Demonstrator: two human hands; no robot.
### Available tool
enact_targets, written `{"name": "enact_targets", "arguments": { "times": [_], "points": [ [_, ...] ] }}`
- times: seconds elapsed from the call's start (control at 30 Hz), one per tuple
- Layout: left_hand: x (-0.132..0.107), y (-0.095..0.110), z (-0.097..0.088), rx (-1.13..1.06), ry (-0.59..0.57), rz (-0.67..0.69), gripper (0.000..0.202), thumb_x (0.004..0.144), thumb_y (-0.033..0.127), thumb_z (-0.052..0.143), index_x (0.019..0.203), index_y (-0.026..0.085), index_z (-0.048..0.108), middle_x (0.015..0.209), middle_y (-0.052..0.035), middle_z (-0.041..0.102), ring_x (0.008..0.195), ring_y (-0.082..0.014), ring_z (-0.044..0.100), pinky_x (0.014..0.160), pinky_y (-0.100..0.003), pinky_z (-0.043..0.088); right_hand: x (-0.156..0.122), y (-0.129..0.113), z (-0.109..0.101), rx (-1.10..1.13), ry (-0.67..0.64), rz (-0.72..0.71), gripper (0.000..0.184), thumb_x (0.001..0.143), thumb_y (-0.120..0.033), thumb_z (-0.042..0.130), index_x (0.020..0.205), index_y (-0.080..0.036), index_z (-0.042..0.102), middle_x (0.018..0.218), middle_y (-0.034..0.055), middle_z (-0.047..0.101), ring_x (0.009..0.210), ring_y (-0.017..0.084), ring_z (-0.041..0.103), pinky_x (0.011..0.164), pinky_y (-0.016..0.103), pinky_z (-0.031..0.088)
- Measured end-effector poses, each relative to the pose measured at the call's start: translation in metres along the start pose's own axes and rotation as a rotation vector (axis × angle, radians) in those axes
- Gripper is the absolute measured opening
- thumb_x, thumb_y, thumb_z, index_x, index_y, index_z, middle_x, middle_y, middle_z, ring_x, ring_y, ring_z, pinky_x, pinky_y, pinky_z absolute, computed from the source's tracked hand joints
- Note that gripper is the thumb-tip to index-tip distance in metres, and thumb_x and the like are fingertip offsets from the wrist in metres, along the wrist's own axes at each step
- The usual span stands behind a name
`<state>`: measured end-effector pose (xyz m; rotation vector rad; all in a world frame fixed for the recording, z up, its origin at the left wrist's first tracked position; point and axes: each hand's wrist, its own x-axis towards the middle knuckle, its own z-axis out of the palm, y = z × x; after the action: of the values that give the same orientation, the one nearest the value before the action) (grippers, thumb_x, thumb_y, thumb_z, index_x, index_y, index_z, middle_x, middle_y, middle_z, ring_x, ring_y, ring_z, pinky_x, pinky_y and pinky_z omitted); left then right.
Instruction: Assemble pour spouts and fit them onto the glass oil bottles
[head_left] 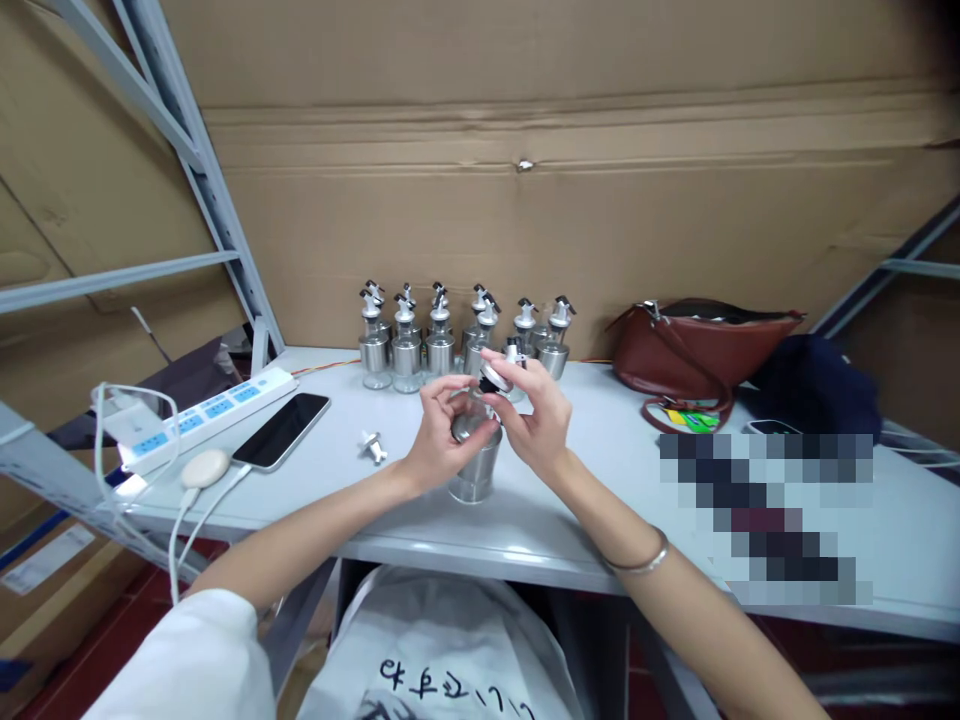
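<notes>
A glass oil bottle with a metal sleeve [475, 470] stands on the table in front of me. My left hand [435, 440] is closed around its neck. Over the bottle's mouth, my right hand [540, 410] pinches a silver and black pourer spout [495, 378] between thumb and fingers. The spout is tilted, and fingers hide whether it sits in the neck. Another loose pourer spout [373, 447] lies on the table to the left of my left hand. Behind my hands, several similar bottles [440, 352] with spouts fitted stand grouped against the cardboard.
To the left are a white power strip [217, 408], a phone [282, 430] and a round white charger [205, 468] with cables. A brown bag [686, 350] and a dark cloth item [817, 390] lie at right. Cardboard [570, 220] backs the table; grey shelf posts [196, 180] flank it.
</notes>
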<state>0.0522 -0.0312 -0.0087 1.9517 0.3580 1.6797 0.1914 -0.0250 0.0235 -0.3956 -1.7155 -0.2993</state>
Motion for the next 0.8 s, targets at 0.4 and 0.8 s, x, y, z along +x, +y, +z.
{"name": "enact_targets", "arguments": {
  "times": [0.4, 0.8],
  "points": [
    [-0.002, -0.003, -0.011, 0.052, -0.185, 0.042, 0.065, 0.087, 0.032, 0.057, 0.139, 0.030, 0.020, 0.101, -0.0054, 0.061, 0.085, -0.0189, 0.066, 0.078, -0.036, 0.054, -0.004, -0.004, 0.001, 0.034, -0.114, -0.030, 0.048, 0.085, -0.028, 0.059, 0.131, -0.026, 0.046, 0.110, 0.0081, 0.069, 0.085, 0.023, 0.066, 0.067, 0.037, 0.055],
    [-0.011, -0.015, -0.005, 0.080, -0.140, 0.066, 0.055, 0.093, 0.037, 0.048, 0.138, 0.029, 0.018, 0.118, -0.0097, 0.053, 0.078, -0.0146, 0.061, 0.072, -0.033, 0.054, -0.006, -0.010, 0.002, 0.050, -0.074, -0.022, 0.031, 0.091, -0.026, 0.053, 0.122, -0.025, 0.053, 0.103, 0.0063, 0.071, 0.062, 0.016, 0.064, 0.054, 0.028, 0.053]
  ]
}}
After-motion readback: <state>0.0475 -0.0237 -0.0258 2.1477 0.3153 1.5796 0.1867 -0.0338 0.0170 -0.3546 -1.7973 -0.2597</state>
